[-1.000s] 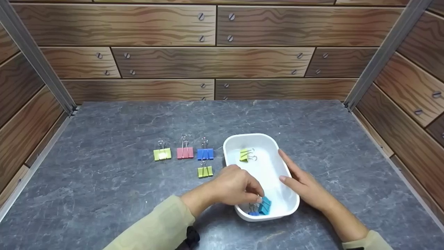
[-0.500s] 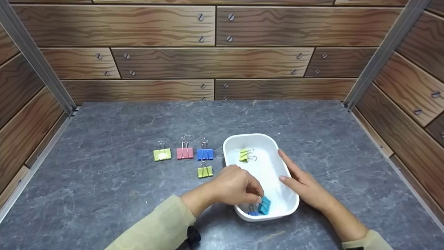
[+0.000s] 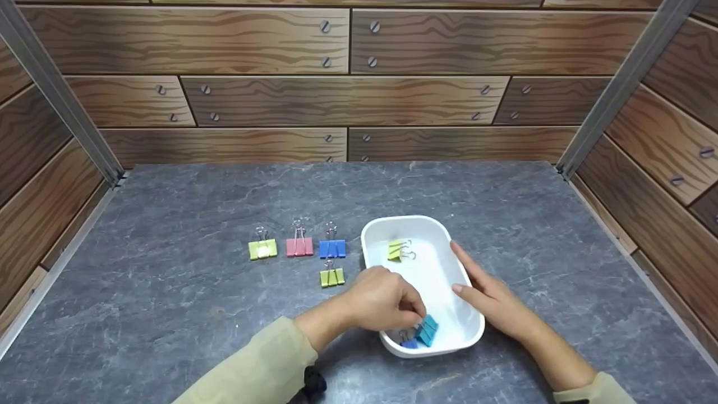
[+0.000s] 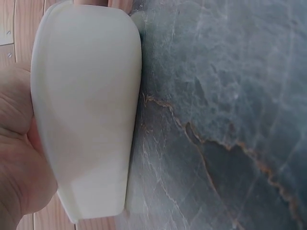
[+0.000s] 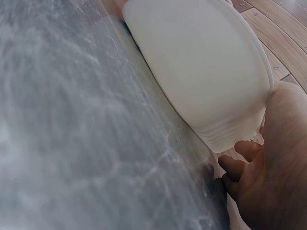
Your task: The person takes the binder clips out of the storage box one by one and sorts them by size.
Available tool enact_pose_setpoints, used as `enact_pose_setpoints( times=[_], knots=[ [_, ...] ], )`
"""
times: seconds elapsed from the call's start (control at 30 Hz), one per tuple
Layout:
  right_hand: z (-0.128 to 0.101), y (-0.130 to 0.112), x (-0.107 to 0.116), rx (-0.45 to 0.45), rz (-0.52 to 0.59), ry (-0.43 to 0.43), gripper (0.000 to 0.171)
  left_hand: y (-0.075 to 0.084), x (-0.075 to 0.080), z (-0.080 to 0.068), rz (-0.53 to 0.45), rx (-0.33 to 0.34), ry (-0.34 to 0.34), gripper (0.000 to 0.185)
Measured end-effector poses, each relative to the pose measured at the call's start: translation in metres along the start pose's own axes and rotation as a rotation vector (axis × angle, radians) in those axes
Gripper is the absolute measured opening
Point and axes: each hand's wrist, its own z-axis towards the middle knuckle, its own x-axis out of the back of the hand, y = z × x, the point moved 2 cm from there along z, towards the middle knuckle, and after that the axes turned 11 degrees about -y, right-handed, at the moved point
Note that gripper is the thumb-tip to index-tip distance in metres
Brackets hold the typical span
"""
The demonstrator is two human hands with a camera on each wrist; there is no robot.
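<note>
My left hand reaches over the near left rim of a white plastic bin. Its thumb and forefinger pinch a teal binder clip by the wire handles, low inside the bin. A blue binder clip lies right beside it in the near corner. Along the bin's right side is my right hand, thumb hooked over the rim and fingers against the outer wall. A yellow-green binder clip rests at the bin's far end. Both wrist views mostly show the bin's outer wall; the clips are hidden there.
Left of the bin, a yellow-green clip, a pink clip and a blue clip stand in a row on the grey table. A smaller olive clip sits below the blue one. Wood-patterned walls enclose the table.
The teal clip has shifted very slightly in my left fingers, and the blue clip beside it has tilted a little. Both hands and the bin stay in place.
</note>
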Motion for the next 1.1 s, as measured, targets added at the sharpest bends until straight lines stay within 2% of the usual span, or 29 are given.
enact_pose_setpoints(
  times=[0.23,0.57,0.73,0.93,1.0,1.1],
  knots=[
    [-0.001,-0.002,0.001,0.017,0.002,0.003,0.072,0.001,-0.001,0.001,-0.007,0.029,0.039,0.004],
    [0.001,0.001,0.0,0.013,0.019,-0.009,0.073,-0.001,-0.003,-0.001,-0.133,0.014,0.165,0.009],
    [0.0,0.002,0.0,0.017,-0.002,-0.001,0.073,-0.001,-0.003,-0.001,-0.269,0.02,0.179,0.013],
    [0.001,0.002,0.001,0.022,-0.028,0.012,0.073,-0.003,0.001,-0.003,-0.516,0.022,0.194,0.016],
    [0.0,0.002,0.001,0.019,-0.021,0.009,0.073,-0.003,0.004,-0.004,-0.601,0.009,0.211,0.015],
    [0.001,0.002,0.0,0.008,-0.017,0.007,0.073,-0.005,0.01,-0.007,-0.656,0.003,0.258,0.015]
  ],
)
